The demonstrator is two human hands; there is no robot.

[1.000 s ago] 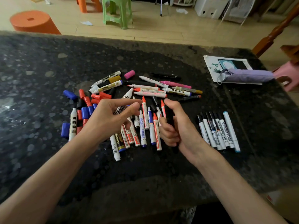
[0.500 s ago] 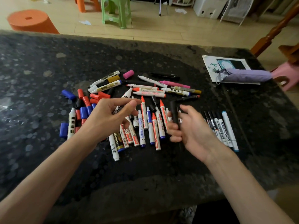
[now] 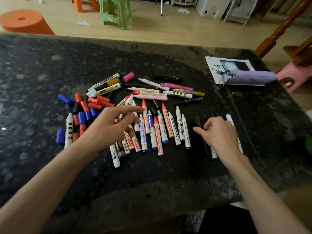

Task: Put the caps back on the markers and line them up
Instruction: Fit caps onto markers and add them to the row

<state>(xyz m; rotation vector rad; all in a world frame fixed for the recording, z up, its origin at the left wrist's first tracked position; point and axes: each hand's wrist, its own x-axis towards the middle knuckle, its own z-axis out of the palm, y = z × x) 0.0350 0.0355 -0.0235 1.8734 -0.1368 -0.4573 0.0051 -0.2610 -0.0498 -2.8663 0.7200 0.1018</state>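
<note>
Dark speckled stone tabletop (image 3: 50,73) carries scattered uncapped markers (image 3: 163,130) under the left hand (image 3: 109,129), which hovers loose-fingered and empty. Right hand (image 3: 219,134) lies palm-down on the capped black markers (image 3: 198,119); whether it grips one is unclear.
</note>
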